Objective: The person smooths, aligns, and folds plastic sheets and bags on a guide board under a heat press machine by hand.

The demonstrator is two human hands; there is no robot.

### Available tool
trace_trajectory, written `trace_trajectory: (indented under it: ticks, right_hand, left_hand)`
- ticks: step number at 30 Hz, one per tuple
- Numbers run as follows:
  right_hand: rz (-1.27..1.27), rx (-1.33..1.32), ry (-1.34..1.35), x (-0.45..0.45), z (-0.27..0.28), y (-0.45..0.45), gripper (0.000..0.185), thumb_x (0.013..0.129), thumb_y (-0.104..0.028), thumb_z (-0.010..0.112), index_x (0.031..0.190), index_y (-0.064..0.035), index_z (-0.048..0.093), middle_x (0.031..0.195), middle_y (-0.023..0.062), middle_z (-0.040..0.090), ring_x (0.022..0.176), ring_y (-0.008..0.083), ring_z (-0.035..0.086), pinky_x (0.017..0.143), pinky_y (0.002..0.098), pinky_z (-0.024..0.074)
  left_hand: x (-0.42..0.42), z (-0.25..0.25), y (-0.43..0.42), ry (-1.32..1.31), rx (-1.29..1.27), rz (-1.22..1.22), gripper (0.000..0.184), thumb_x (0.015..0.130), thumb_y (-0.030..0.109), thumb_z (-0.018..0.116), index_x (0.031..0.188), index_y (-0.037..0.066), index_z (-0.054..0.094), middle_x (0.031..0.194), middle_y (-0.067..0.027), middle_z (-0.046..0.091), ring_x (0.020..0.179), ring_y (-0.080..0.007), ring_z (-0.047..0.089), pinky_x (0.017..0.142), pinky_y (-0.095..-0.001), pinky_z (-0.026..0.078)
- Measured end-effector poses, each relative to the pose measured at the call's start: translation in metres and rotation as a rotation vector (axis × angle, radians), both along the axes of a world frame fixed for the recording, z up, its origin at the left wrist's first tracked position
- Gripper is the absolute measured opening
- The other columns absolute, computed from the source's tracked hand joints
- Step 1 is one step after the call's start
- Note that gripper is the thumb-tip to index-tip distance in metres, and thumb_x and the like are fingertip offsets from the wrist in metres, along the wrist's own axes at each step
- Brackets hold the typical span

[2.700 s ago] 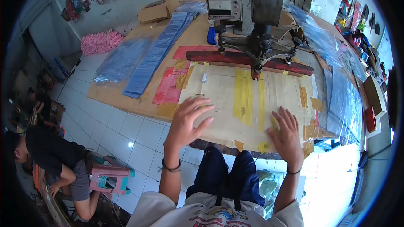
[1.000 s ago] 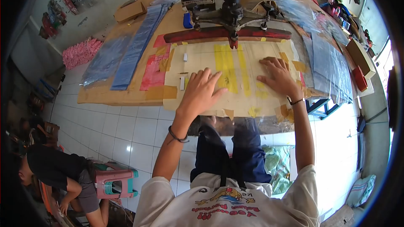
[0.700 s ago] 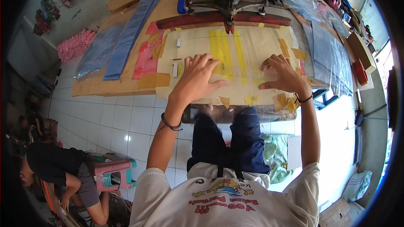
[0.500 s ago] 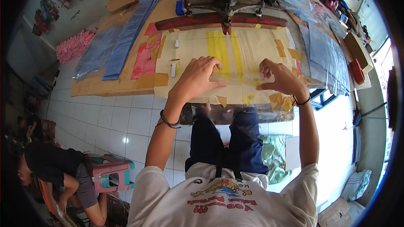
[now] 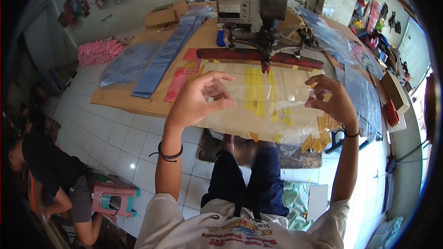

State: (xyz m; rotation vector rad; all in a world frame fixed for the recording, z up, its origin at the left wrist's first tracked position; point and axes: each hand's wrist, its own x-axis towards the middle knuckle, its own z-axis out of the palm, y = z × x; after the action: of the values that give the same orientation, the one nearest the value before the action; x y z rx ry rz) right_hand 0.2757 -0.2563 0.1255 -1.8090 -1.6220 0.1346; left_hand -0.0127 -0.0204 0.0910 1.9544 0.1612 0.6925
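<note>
My left hand is raised over the left part of the pale, taped work sheet, its index finger extended and its thumb and other fingers curled in a pinch. At the right side, my right hand is pinched in a similar way, its palm facing inward. Faint glossy edges and reflections between the hands show a clear plastic film, pinched at both sides; its outline is hard to make out. Behind the hands, the red press bar is raised above the sheet's far edge.
Blue plastic strips and clear plastic lie on the table's left, more plastic sheets on the right. A control box stands behind the bar. At lower left, another person bends beside a pink and green stool.
Both hands have lifted off the work sheet and moved farther apart, with their fingers curled inward. The view has tilted up, showing more of the press. The white pieces at the left are now hidden.
</note>
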Motion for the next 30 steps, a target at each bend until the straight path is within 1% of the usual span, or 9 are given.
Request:
trace_trajectory:
  ticks: [5, 9, 15, 18, 21, 23, 25, 28, 30]
  right_hand:
    - [0.008, 0.113, 0.105, -0.001, 0.008, 0.004, 0.042, 0.078, -0.004, 0.084, 0.114, -0.0014, 0.062, 0.08, 0.0047, 0.07, 0.073, 0.0092, 0.063, 0.071, 0.0255, 0.0489]
    - [0.012, 0.097, 0.278, -0.003, 0.006, 0.014, 0.038, 0.082, -0.007, 0.083, 0.114, -0.0014, 0.062, 0.099, 0.0048, 0.072, 0.084, 0.0085, 0.065, 0.08, 0.0276, 0.052]
    - [0.075, 0.173, 0.322, 0.001, -0.009, 0.031, 0.034, 0.082, -0.008, 0.083, 0.109, -0.0009, 0.064, 0.1, 0.0032, 0.071, 0.086, 0.0088, 0.066, 0.081, 0.0274, 0.0536]
    - [0.027, 0.059, 0.316, 0.002, -0.013, 0.035, 0.026, 0.082, -0.008, 0.083, 0.101, -0.0005, 0.067, 0.094, 0.0035, 0.072, 0.083, 0.0087, 0.067, 0.075, 0.026, 0.0543]
    - [0.194, 0.056, 0.158, -0.041, -0.013, 0.048, 0.017, 0.081, -0.009, 0.084, 0.088, -0.0005, 0.071, 0.085, 0.0051, 0.074, 0.073, 0.0098, 0.069, 0.066, 0.0255, 0.0531]
    - [0.312, 0.005, 0.094, -0.066, -0.012, 0.056, 0.018, 0.077, -0.011, 0.086, 0.085, -0.0024, 0.073, 0.08, 0.0053, 0.073, 0.067, 0.0132, 0.068, 0.062, 0.0264, 0.0512]
    - [0.335, -0.021, 0.07, -0.073, -0.017, 0.058, 0.019, 0.076, -0.012, 0.087, 0.084, -0.003, 0.073, 0.077, 0.0061, 0.073, 0.064, 0.0148, 0.067, 0.061, 0.0271, 0.0507]
    - [0.268, -0.004, 0.056, -0.067, -0.018, 0.046, 0.02, 0.075, -0.013, 0.087, 0.085, -0.0021, 0.073, 0.076, 0.0069, 0.072, 0.062, 0.0157, 0.066, 0.06, 0.0276, 0.0498]
    - [0.097, -0.045, 0.043, -0.048, -0.023, 0.023, 0.018, 0.075, -0.008, 0.085, 0.084, 0.0007, 0.072, 0.08, 0.0073, 0.072, 0.068, 0.0152, 0.067, 0.064, 0.0287, 0.0506]
  left_hand:
    - [-0.038, 0.031, -0.009, -0.222, -0.131, 0.076, 0.056, 0.08, -0.006, 0.079, 0.132, 0.0, 0.059, 0.095, -0.005, 0.069, 0.089, -0.0113, 0.068, 0.081, -0.0258, 0.056]
    - [-0.055, 0.035, -0.012, -0.312, -0.145, 0.122, 0.057, 0.081, -0.005, 0.079, 0.134, -0.001, 0.058, 0.096, -0.0057, 0.069, 0.09, -0.0122, 0.068, 0.082, -0.0259, 0.057]
    - [-0.075, 0.034, -0.01, -0.276, -0.149, 0.18, 0.059, 0.08, -0.005, 0.079, 0.136, 0.0, 0.058, 0.096, -0.0052, 0.068, 0.089, -0.0108, 0.068, 0.082, -0.0272, 0.057]
    - [-0.085, 0.035, 0.0, -0.127, 0.146, 0.292, 0.06, 0.081, 0.003, 0.081, 0.136, 0.002, 0.059, 0.097, -0.0044, 0.068, 0.088, -0.0145, 0.069, 0.083, -0.0308, 0.057]
    - [-0.064, 0.027, 0.002, -0.103, 0.793, 0.331, 0.061, 0.081, 0.016, 0.082, 0.136, 0.004, 0.059, 0.107, -0.0071, 0.07, 0.091, -0.022, 0.07, 0.083, -0.0354, 0.056]
    - [-0.028, -0.003, -0.012, -0.135, 0.741, 0.157, 0.047, 0.086, 0.026, 0.078, 0.125, 0.002, 0.065, 0.103, -0.01, 0.073, 0.087, -0.0284, 0.072, 0.081, -0.039, 0.056]
    - [-0.015, -0.02, -0.026, 0.366, 0.427, -0.123, 0.029, 0.093, 0.024, 0.07, 0.111, 0.001, 0.07, 0.091, -0.0119, 0.075, 0.079, -0.0267, 0.073, 0.075, -0.0371, 0.057]
    - [-0.023, -0.038, -0.017, 0.429, 0.148, -0.258, 0.021, 0.096, 0.018, 0.066, 0.111, 0.003, 0.07, 0.082, -0.0094, 0.074, 0.071, -0.0211, 0.071, 0.067, -0.0319, 0.054]
    - [-0.054, -0.036, 0.0, 0.467, 0.115, -0.102, 0.021, 0.099, 0.019, 0.062, 0.103, 0.001, 0.071, 0.081, -0.0112, 0.075, 0.072, -0.0197, 0.072, 0.064, -0.0325, 0.055]
